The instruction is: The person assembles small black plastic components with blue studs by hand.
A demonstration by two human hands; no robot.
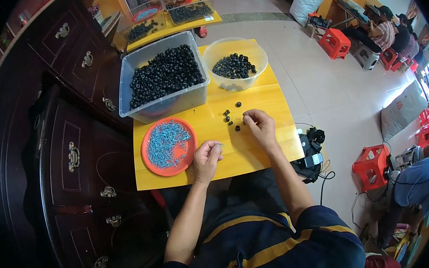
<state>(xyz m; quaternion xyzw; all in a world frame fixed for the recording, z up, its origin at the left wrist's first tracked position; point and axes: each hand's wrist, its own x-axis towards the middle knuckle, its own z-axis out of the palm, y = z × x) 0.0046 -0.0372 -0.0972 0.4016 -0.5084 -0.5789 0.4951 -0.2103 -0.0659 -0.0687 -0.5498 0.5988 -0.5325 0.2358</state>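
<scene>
My left hand is closed over the near part of the yellow table, with a small shiny metal piece showing at its fingertips. Beside it lies an orange-red plate of many tiny silvery-blue metal pieces, which look like screws. My right hand is pinched low over the table; what its fingers hold, if anything, is hidden. Just left of that hand, several small black ring-like plastic parts lie loose. A grey plastic bin heaped with black parts and a clear round tub holding fewer stand farther back.
Dark wooden drawers stand along the left. Past the bin, another person handles things at a second yellow table. Black gear with cables sits by the table's right edge. Red stools, white sacks and seated people are farther right.
</scene>
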